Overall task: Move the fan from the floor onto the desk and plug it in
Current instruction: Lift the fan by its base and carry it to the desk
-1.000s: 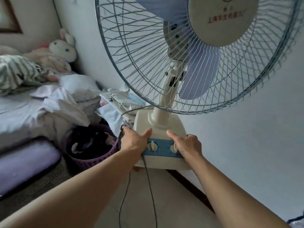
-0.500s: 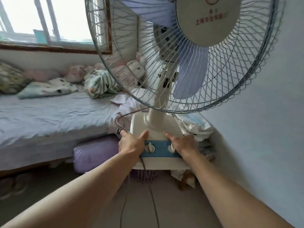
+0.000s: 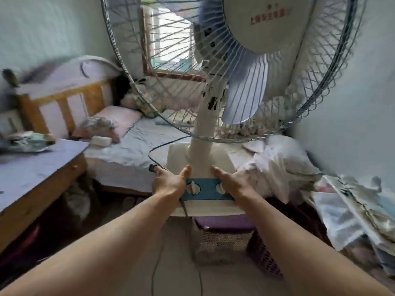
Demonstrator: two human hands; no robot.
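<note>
I hold a white table fan (image 3: 201,159) in the air in front of me, well off the floor. Its wire cage and blue blades fill the top of the view. My left hand (image 3: 168,182) grips the left side of its base and also pinches the dark plug (image 3: 152,168). My right hand (image 3: 235,182) grips the right side, beside the blue control panel (image 3: 206,190) with two knobs. The fan's cord (image 3: 156,263) hangs down toward the floor. The desk (image 3: 32,167), covered with a purple cloth, stands at the left.
A bed (image 3: 128,146) with pillows and a wooden headboard lies straight ahead under a window (image 3: 168,50). Piles of clothes (image 3: 288,167) sit at the right. Baskets (image 3: 222,242) stand on the floor below the fan. Small clutter (image 3: 25,139) lies on the desk's far end.
I have kept turning left with the fan in both hands: the bed's headboard and the desk have come into view at the left, and the clothes pile has slid to the right.
</note>
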